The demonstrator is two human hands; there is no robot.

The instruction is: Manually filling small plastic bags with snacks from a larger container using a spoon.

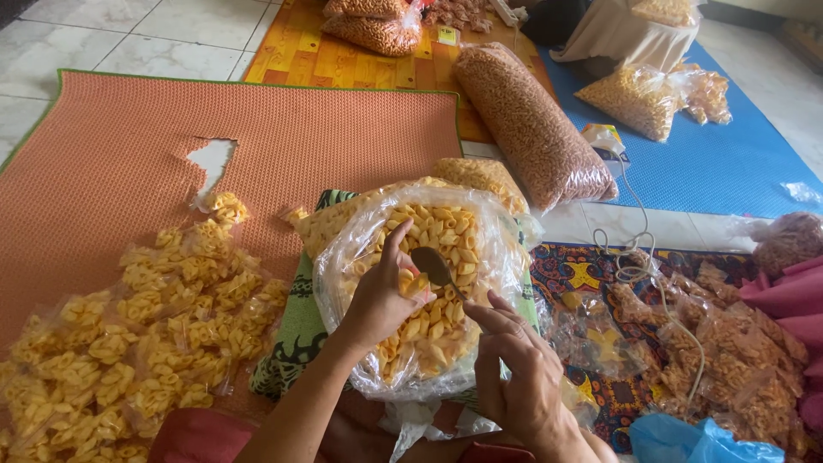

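A large clear plastic bag (336, 266) lies open in front of me, filled with yellow tube-shaped snacks (441, 227). My left hand (381, 296) reaches into the bag, its fingers curled down among the snacks and its thumb raised. My right hand (514, 369) hovers at the bag's near edge and pinches the handle of a metal spoon (431, 264). The spoon's bowl sits over the snacks, right beside my left thumb. Whether my left hand holds any snacks is hidden by the hand itself.
Several small sealed packs of yellow snacks (146, 326) are piled on an orange mat (129, 146) at the left. Small packs of orange snacks (737, 360) lie at the right, near a white cord (639, 249). A long bag of brown snacks (531, 129) lies behind, beside a blue mat (711, 163).
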